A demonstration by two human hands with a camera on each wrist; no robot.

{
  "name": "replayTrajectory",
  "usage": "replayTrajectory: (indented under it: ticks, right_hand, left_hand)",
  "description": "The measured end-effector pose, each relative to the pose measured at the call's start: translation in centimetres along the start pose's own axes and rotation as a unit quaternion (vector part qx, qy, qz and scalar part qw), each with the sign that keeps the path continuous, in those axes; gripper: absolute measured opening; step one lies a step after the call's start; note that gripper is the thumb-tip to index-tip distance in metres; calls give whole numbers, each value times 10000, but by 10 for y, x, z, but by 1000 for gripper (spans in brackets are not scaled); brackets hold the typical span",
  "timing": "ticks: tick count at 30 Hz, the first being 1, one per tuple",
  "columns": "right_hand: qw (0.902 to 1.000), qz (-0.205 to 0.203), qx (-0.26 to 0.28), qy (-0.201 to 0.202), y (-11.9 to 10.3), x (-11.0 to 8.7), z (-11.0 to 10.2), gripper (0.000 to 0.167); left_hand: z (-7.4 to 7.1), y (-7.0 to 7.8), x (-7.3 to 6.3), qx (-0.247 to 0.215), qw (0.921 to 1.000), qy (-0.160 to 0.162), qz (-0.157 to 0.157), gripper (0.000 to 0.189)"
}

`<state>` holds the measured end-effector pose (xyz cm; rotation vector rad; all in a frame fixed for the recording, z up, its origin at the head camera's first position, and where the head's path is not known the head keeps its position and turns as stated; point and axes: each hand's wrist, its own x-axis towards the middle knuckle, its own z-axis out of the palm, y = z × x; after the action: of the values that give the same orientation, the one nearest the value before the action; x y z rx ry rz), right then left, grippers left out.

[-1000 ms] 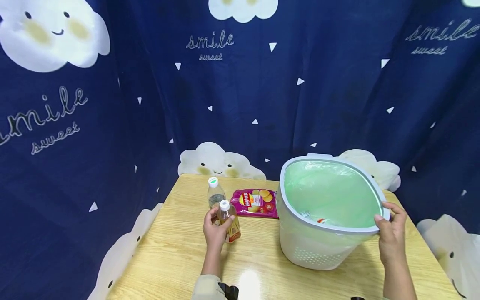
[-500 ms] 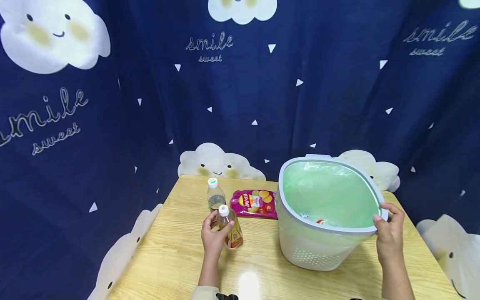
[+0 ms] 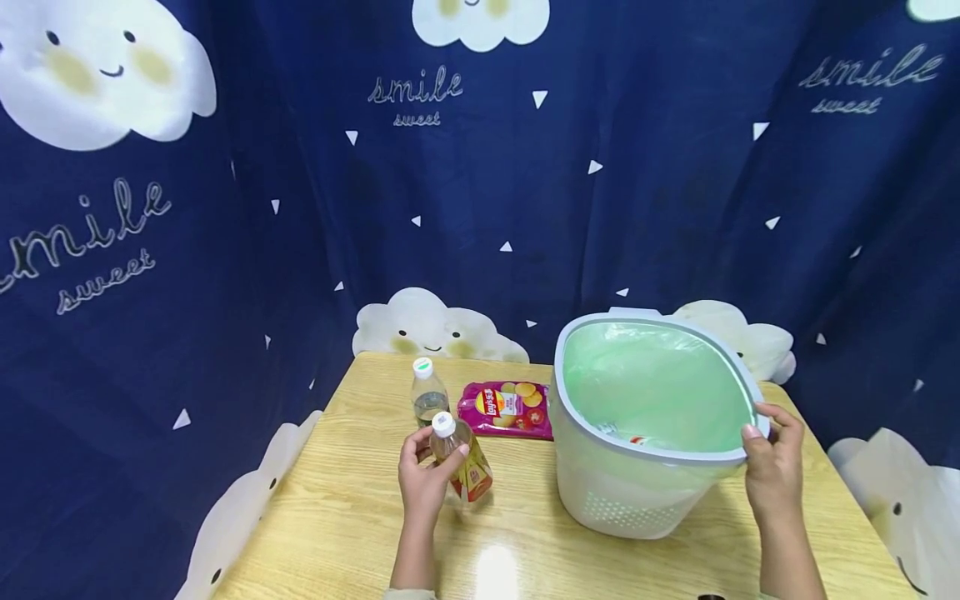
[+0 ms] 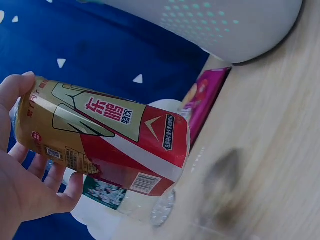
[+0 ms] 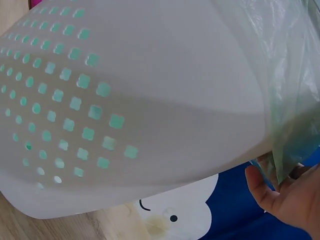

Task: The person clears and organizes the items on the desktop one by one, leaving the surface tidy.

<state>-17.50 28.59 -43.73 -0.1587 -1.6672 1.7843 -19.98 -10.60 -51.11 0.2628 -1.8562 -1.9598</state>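
Observation:
My left hand (image 3: 425,483) grips a drink bottle (image 3: 471,472) with a white cap and a gold and red label. In the left wrist view the bottle (image 4: 105,135) is tilted, its base off the wooden table, with my thumb and fingers around its upper part. Just behind it stands a clear bottle (image 3: 429,398) with a white cap, partly hidden. My right hand (image 3: 776,467) pinches the near right rim of a white trash can (image 3: 637,500). A green plastic liner (image 3: 660,383) covers its inside, and something small with red and white lies within.
A purple bag of chips (image 3: 506,408) lies behind the bottles, its right end reaching the can. The wooden table (image 3: 330,500) runs back to a dark blue curtain (image 3: 480,192) with clouds, which closes off the back and sides.
My left hand has lifted the gold and red bottle slightly and tilted it, its base swinging right and toward me. The right hand keeps its hold on the rim.

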Motion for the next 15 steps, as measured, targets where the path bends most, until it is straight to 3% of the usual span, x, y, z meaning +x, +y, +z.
replayTrajectory:
  ticks: [4, 8, 15]
  right_hand:
    - [9991, 25, -383, -193, -2, 2, -3, 37]
    - [9976, -71, -434, -544, -1, 3, -6, 38]
    - [9960, -168, -177, -854, -2, 6, -8, 37]
  left_hand:
    - [-2, 7, -1, -66, 10000, -12, 49, 57]
    - [-4, 13, 0, -137, 9998, -18, 108, 57]
    - [-4, 25, 2, -475, 9986, -201, 60, 55]
